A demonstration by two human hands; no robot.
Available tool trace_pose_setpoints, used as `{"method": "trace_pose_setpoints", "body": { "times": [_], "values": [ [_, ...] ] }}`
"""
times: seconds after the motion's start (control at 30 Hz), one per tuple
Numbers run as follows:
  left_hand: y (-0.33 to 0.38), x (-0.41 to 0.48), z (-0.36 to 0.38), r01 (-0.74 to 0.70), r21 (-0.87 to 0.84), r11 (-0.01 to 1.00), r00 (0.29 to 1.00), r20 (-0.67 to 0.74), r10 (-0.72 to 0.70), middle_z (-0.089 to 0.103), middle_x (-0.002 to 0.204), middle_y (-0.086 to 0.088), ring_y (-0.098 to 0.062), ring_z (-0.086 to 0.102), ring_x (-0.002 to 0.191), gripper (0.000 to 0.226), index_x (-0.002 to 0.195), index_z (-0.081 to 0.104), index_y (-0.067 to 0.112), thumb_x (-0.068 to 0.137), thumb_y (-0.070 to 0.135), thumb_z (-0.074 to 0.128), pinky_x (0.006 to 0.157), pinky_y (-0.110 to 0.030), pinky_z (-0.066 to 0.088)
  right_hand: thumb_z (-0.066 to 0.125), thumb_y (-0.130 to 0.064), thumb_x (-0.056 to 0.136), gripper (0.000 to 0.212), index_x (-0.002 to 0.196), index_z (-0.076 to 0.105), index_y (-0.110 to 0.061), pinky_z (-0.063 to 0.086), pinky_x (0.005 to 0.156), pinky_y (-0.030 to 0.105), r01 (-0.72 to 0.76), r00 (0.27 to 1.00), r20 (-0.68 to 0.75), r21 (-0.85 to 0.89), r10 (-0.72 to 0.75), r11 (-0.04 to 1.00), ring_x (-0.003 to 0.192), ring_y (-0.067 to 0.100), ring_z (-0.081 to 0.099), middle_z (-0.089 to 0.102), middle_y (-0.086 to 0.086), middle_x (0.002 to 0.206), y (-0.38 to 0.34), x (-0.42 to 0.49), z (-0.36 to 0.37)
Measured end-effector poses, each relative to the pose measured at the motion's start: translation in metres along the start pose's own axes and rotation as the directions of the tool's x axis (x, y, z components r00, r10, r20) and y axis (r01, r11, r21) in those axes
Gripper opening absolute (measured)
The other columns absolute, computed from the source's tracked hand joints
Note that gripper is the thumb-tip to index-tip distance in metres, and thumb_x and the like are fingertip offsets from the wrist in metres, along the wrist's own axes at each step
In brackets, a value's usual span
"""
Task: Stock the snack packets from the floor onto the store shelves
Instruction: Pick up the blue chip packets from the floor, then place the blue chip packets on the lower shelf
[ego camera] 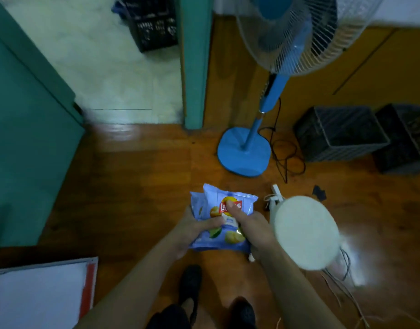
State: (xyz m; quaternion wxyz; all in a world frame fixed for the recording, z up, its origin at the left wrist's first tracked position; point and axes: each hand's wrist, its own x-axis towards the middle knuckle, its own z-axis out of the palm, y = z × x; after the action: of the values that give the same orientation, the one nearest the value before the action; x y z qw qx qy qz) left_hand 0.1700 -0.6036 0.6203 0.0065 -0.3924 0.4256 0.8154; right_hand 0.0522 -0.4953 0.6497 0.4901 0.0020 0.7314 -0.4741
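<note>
Blue snack packets (224, 217) are clamped between both hands, left hand (192, 230) and right hand (254, 231) fingers curled round them, above the wooden floor (137, 176).

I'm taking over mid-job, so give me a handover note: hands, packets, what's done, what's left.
Left hand: grips the snack packets from the left, thumb on top.
Right hand: grips the same packets, thumb on the front.
Packets: at least two, blue, held above the wooden floor.
Done: these are off the floor.
Left: place them on shelves; none in view.
</note>
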Motion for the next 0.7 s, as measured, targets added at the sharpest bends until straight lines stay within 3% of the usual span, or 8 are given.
{"method": "trace_pose_setpoints", "body": {
  "times": [0.1, 0.2, 0.23, 0.33, 0.43, 0.57, 0.63, 0.7],
  "values": [
    [0.01, -0.023, -0.008, -0.049, -0.028, 0.998, 0.998, -0.051, 0.048, 0.079, 0.09, -0.001, -0.018, 0.076, 0.077, 0.037, 0.112, 0.06, 0.017, 0.083, -0.003, 0.074, 0.065, -0.03, 0.062, 0.074, -0.045, 0.078, 0.036, 0.089, 0.076, -0.011, 0.06, 0.077, 0.038, 0.041, 0.998, 0.044, -0.064, -0.039, 0.997, 0.081, 0.023, 0.074, 0.077, 0.006, 0.084, -0.016, -0.013, 0.015],
    [0.016, -0.043, -0.012, -0.093, -0.074, 0.993, 0.986, -0.147, 0.081, 0.076, 0.107, -0.009, -0.026, 0.075, 0.091, 0.048, 0.119, 0.055, 0.018, 0.079, 0.003, 0.078, 0.074, -0.035, 0.063, 0.071, -0.043, 0.081, 0.03, 0.094, 0.073, -0.017, 0.058, 0.07, 0.028, 0.163, 0.975, 0.17, -0.127, -0.141, 0.978, 0.084, 0.019, 0.073, 0.077, 0.004, 0.091, -0.028, -0.028, 0.021],
    [0.015, -0.047, -0.011, -0.109, -0.096, 0.989, 0.985, -0.143, 0.095, 0.074, 0.112, -0.013, -0.03, 0.074, 0.097, 0.051, 0.12, 0.057, 0.016, 0.075, 0.004, 0.079, 0.076, -0.037, 0.063, 0.074, -0.041, 0.079, 0.032, 0.101, 0.071, -0.016, 0.059, 0.073, 0.03, 0.193, 0.958, 0.237, -0.103, -0.164, 0.976, 0.087, 0.021, 0.073, 0.076, 0.007, 0.097, -0.03, -0.03, 0.019],
    [0.018, -0.061, 0.005, -0.16, -0.102, 0.982, 0.974, -0.176, 0.14, 0.073, 0.115, -0.017, -0.034, 0.072, 0.1, 0.059, 0.121, 0.059, 0.011, 0.068, 0.005, 0.085, 0.081, -0.041, 0.062, 0.084, -0.03, 0.069, 0.066, 0.125, 0.054, -0.01, 0.056, 0.088, 0.047, 0.135, 0.913, 0.382, 0.054, -0.145, 0.989, 0.104, 0.034, 0.068, 0.068, 0.019, 0.117, -0.031, -0.032, 0.002],
    [0.02, -0.068, 0.03, -0.191, -0.099, 0.977, 0.963, -0.214, 0.166, 0.069, 0.123, -0.016, -0.033, 0.071, 0.105, 0.077, 0.137, 0.043, 0.011, 0.073, 0.004, 0.085, 0.086, -0.046, 0.06, 0.082, -0.021, 0.073, 0.065, 0.129, 0.05, -0.011, 0.059, 0.08, 0.041, 0.083, 0.857, 0.498, 0.121, -0.133, 0.989, 0.104, 0.036, 0.067, 0.067, 0.02, 0.118, -0.038, -0.038, -0.024],
    [0.025, -0.079, 0.076, -0.255, -0.047, 0.966, 0.96, -0.132, 0.247, 0.078, 0.103, -0.001, -0.023, 0.074, 0.097, 0.044, 0.119, 0.055, 0.022, 0.086, -0.003, 0.07, 0.084, -0.039, 0.061, 0.078, -0.027, 0.07, 0.053, 0.116, 0.062, -0.007, 0.059, 0.077, 0.036, 0.049, 0.782, 0.615, 0.096, -0.098, 0.994, 0.096, 0.031, 0.071, 0.072, 0.017, 0.11, -0.047, -0.052, -0.064],
    [0.026, -0.08, 0.099, -0.308, -0.063, 0.949, 0.948, -0.102, 0.301, 0.077, 0.108, -0.005, -0.026, 0.073, 0.101, 0.045, 0.12, 0.057, 0.024, 0.084, 0.007, 0.078, 0.084, -0.039, 0.061, 0.077, -0.027, 0.071, 0.051, 0.116, 0.063, -0.006, 0.058, 0.079, 0.038, 0.087, 0.771, 0.624, 0.097, -0.129, 0.991, 0.097, 0.033, 0.07, 0.071, 0.019, 0.111, -0.052, -0.057, -0.084],
    [0.023, -0.075, 0.122, -0.371, -0.074, 0.926, 0.921, -0.16, 0.356, 0.073, 0.116, -0.007, -0.027, 0.072, 0.105, 0.073, 0.13, 0.051, 0.025, 0.069, 0.037, 0.089, 0.084, -0.039, 0.06, 0.069, -0.023, 0.075, 0.042, 0.113, 0.063, -0.007, 0.059, 0.071, 0.035, 0.119, 0.744, 0.649, 0.109, -0.161, 0.987, 0.089, 0.03, 0.072, 0.073, 0.017, 0.104, -0.06, -0.061, -0.102]
  ]
}}
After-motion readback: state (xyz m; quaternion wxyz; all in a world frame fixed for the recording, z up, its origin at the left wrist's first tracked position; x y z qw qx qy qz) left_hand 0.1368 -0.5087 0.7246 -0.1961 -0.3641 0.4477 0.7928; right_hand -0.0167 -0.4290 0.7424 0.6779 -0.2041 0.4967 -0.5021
